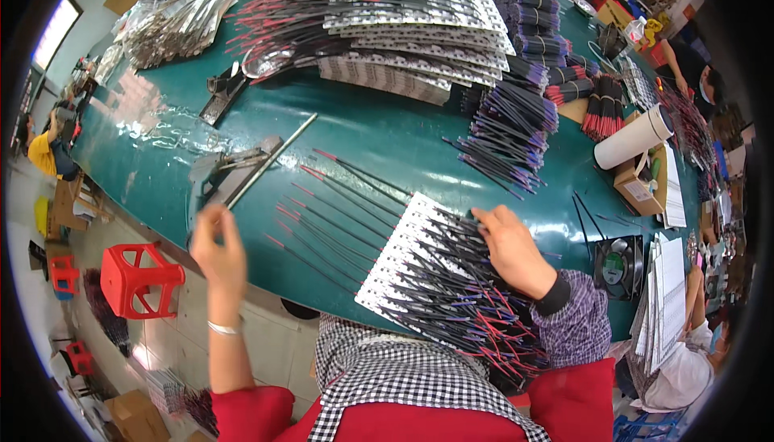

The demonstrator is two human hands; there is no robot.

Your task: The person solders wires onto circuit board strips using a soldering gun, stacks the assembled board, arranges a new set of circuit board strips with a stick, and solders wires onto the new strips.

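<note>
A white perforated sheet [414,218] lies aslant on the green table in front of me, with many thin black wires [451,261] threaded through it. Several red-tipped wire ends [330,212] stick out past its left edge. My right hand [516,253] rests over the sheet's right side, its curled fingers gripping the far edge among the wires. At the table's left edge hovers my left hand [219,249], slightly blurred, its thumb and fingers pinched together; what they hold cannot be made out. Close beyond it sit a metal rod [278,154] and a grey metal bench tool [222,170].
Stacked wired sheets [419,35] fill the far middle. Bundled black wires [512,132] lie to their right. A white roll [633,140], a cardboard box [641,184] and a small black fan [619,265] stand at right. Red stools [141,279] are on the floor; other people sit nearby.
</note>
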